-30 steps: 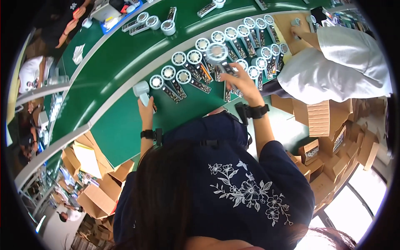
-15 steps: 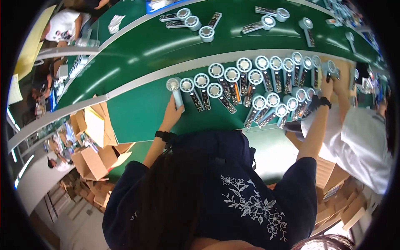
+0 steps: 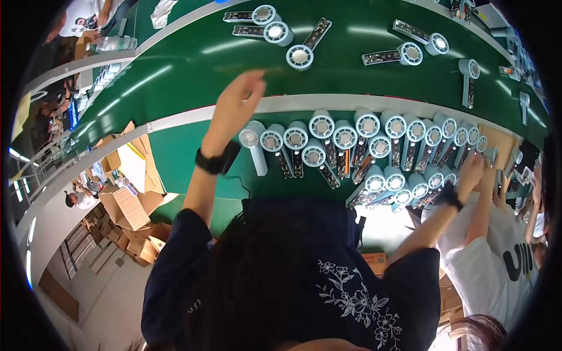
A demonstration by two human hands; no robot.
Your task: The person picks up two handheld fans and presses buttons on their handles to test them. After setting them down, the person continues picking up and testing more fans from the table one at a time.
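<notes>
My left hand (image 3: 239, 102) is raised over the pale rail, fingers apart and somewhat blurred, holding nothing. Just below it lies a light-blue handheld fan (image 3: 256, 158) with a smooth, closed handle. To its right, several light-blue handheld fans with uncovered handles (image 3: 325, 158) lie in uneven rows, circuit boards showing. At the far right end of these rows, my right hand (image 3: 470, 174) has its fingers drawn together beside the fan heads. What it grips, if anything, is hidden. A co-worker's forearm (image 3: 483, 202) is right next to it.
Beyond the pale rail (image 3: 351, 102), a green belt (image 3: 193, 73) carries more fans (image 3: 300, 57), scattered singly and in small groups. Cardboard boxes (image 3: 126, 207) stand at the left. A co-worker in white (image 3: 497, 257) is close on my right.
My left hand has let go of the closed-handle fan and moved up over the rail. My right hand stays at the right end of the rows. The view has shifted.
</notes>
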